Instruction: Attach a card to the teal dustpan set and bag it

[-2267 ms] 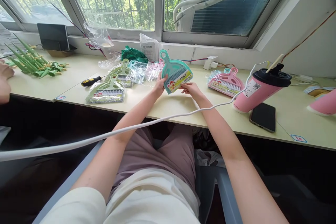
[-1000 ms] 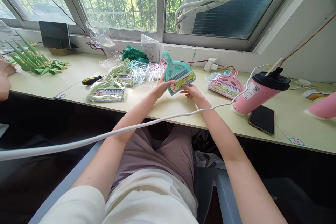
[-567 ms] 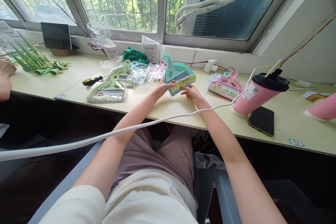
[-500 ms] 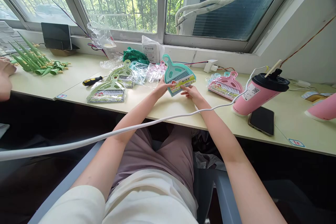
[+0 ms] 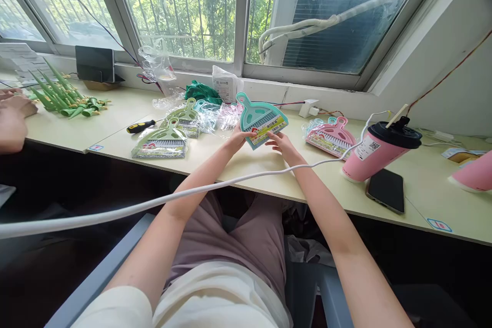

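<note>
Both my hands hold a teal mini dustpan-and-brush set (image 5: 258, 115) with a yellow label, tilted up over the desk (image 5: 246, 169). My left hand (image 5: 237, 139) pinches its lower left edge, thumb on the label. My right hand (image 5: 281, 142) grips its lower right edge with curled fingers. Green sets in clear wrap (image 5: 163, 141) lie to the left. A pink wrapped set (image 5: 331, 136) lies to the right.
A pink cup with a black lid (image 5: 378, 151) and a black phone (image 5: 385, 190) sit at right. A white cable (image 5: 215, 185) crosses my arms. A screwdriver (image 5: 140, 126), green stems (image 5: 61, 97) and another person's hand (image 5: 13, 118) are at left.
The camera tilted up slightly, so everything sits lower in view. Both hands kept hold of the teal set, which dipped a little toward the desk.
</note>
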`<state>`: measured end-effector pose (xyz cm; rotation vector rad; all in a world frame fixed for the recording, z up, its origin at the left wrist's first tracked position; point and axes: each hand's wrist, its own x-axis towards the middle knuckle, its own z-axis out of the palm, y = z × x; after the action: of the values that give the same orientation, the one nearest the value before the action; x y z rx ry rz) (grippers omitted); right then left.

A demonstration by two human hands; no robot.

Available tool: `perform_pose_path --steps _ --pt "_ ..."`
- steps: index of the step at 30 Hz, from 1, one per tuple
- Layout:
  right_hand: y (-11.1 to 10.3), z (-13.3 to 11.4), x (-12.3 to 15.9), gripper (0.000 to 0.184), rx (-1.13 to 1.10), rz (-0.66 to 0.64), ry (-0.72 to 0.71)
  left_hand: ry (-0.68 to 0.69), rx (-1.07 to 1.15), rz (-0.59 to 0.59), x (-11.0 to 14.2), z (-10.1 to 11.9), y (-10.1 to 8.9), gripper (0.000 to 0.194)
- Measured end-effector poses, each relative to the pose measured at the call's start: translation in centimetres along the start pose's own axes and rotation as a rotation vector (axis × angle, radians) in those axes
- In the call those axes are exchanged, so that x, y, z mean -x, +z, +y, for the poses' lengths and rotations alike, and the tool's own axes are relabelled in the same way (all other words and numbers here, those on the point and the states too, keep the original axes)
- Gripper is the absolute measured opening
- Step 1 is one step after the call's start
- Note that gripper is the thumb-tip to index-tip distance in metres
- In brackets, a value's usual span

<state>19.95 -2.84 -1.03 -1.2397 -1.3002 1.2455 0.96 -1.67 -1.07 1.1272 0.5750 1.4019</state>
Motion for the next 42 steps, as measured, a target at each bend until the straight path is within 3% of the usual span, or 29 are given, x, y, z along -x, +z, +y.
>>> perform_pose_path --steps 12,16,18,21,22,24,26,28,30,33,35,38,42 --pt "-0.5 0.7 -0.7 0.030 -0.229 -0.055 -0.071 -0.064 -0.003 -0.112 0.3 0.3 0.1 0.088" --pt "-1.0 0.8 -0.9 0.029 -0.267 -0.023 -0.110 -0.009 -0.078 -0.138 0.0 0.6 0.1 0.068" --pt "-1.3 0.8 -1.0 0.028 -0.308 -0.003 -0.129 0.091 -0.256 0.012 -0.3 0.8 -0.4 0.052" --pt "-1.5 0.6 -0.9 0.024 -0.396 0.048 -0.152 0.279 -0.777 0.360 -1.0 1.1 -1.9 0.039" --pt "-1.6 0.5 -0.8 0.023 -0.420 0.068 -0.152 0.285 -0.962 0.456 -1.2 1.2 -2.6 0.042" --pt "-1.6 0.3 -0.7 0.020 -0.445 0.110 -0.133 0.161 -1.267 0.559 -1.4 1.1 -3.8 0.050" --pt "-1.5 0.1 -0.5 0.018 -0.446 0.148 -0.098 -0.031 -1.488 0.516 -1.5 0.8 -4.6 0.055" --pt "-1.5 0.0 -0.5 0.017 -0.438 0.179 -0.053 -0.142 -1.639 0.347 -1.5 0.4 -4.6 0.051" --pt "-1.4 0.0 -0.5 0.018 -0.423 0.213 0.009 -0.117 -1.719 0.097 -1.3 -0.1 -4.1 0.043" --pt "-1.5 0.2 -0.6 0.019 -0.406 0.254 0.079 0.047 -1.707 -0.267 -1.0 -0.6 -3.2 0.043" --pt "-1.6 0.4 -0.7 0.017 -0.407 0.265 0.099 0.134 -1.673 -0.371 -0.8 -0.7 -2.8 0.045" --pt "-2.0 0.6 -0.9 0.014 -0.413 0.263 0.113 0.215 -1.714 -0.268 -0.6 -0.4 -2.9 0.046" --pt "-2.2 0.6 -1.1 0.012 -0.403 0.235 0.118 0.157 -1.822 0.099 -0.6 0.1 -3.6 0.055"
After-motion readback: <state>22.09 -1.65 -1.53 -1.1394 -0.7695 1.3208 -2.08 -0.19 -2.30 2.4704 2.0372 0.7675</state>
